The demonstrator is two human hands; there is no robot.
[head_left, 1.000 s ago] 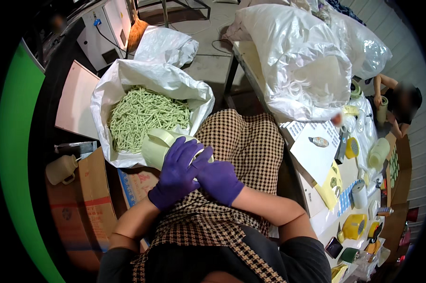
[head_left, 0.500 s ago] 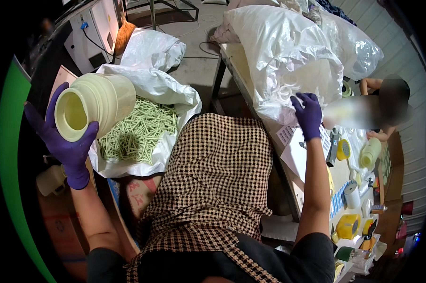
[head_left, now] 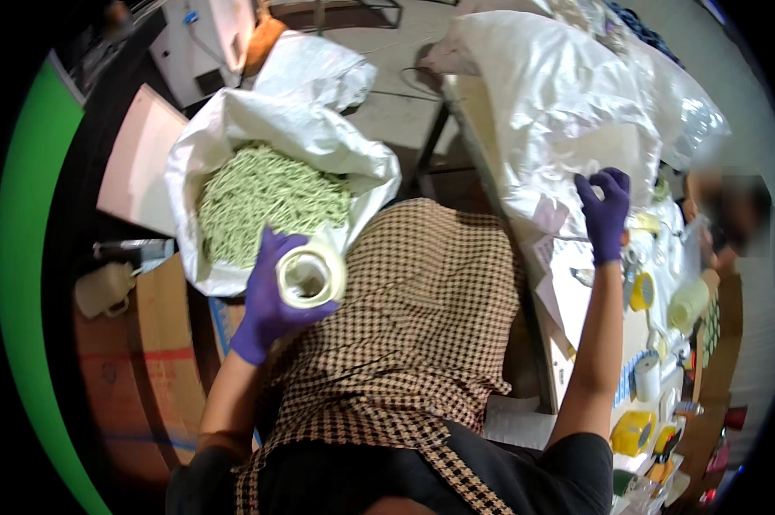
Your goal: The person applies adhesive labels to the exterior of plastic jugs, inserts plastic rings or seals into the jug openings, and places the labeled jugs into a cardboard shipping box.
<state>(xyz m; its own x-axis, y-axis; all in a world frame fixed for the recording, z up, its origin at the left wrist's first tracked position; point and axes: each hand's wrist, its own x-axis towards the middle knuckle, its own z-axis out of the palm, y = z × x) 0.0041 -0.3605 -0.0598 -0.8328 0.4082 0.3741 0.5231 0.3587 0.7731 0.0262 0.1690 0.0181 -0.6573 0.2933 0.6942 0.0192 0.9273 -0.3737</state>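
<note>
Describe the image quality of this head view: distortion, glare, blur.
Head view: strong fisheye, black corners, table edge bowed; white plastic sheet glares, nearly blown out; a blurred patch covers the person at right; the left hand and its pale green roll are sharp, the right hand slightly soft.

A sack (head_left: 233, 129) full of strands (head_left: 267, 193) sits at upper left. Just below it, at centre left, the left hand (head_left: 267, 305) holds a roll (head_left: 312, 275). At upper right, the right hand (head_left: 606, 215) reaches onto the table (head_left: 576, 300), beside plastic sheeting (head_left: 559, 103).
</note>
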